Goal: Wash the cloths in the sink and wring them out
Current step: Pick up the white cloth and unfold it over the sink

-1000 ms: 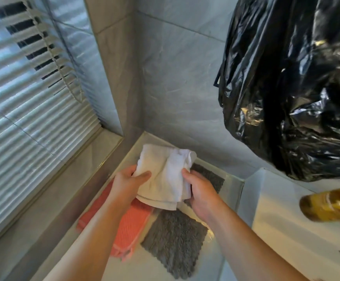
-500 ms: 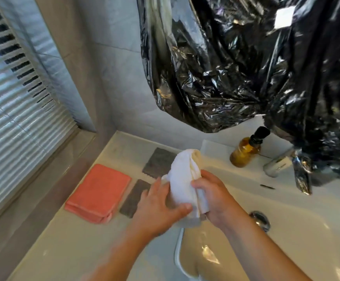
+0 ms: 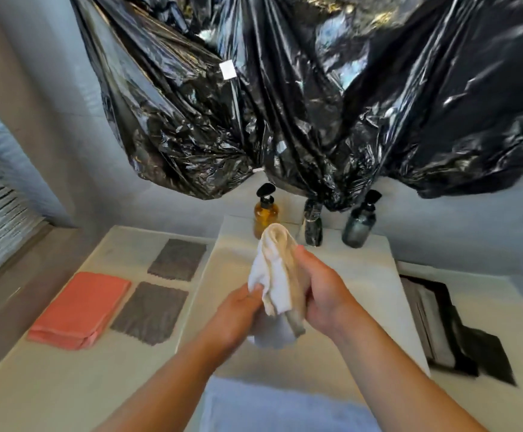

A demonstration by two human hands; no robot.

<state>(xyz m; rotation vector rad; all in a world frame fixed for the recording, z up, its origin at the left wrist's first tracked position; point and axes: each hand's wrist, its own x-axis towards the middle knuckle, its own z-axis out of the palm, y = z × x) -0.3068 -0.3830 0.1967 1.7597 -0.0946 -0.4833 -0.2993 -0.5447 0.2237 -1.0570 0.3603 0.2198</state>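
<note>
Item in hand: one white cloth [image 3: 277,275], bunched into an upright roll and held over the white rectangular sink [image 3: 363,275], clear of the basin floor. The left hand [image 3: 238,310] is closed on its lower left edge; the right hand [image 3: 322,294] is wrapped round its right side; the two hands are held close together with the cloth between them. No running water is seen at the tap [image 3: 311,226], which is partly wrapped in black plastic, and it cannot be told whether the cloth is wet. Awaiting attention on the counter [image 3: 51,385] to the left: one folded coral cloth [image 3: 79,310] and two grey cloths, the farther [image 3: 177,259] and the nearer [image 3: 151,311], all laid flat and apart from one another. Behind the basin: an amber pump bottle [image 3: 266,213] and a dark pump bottle [image 3: 358,226]. Above: black plastic bags [image 3: 285,104] hung over the wall. To the right: dark folded items [image 3: 441,322], kind not determined. Progress is judged early: the first cloth is positioned for wetting or wringing, and three cloths are judged as yet unwashed.
</note>
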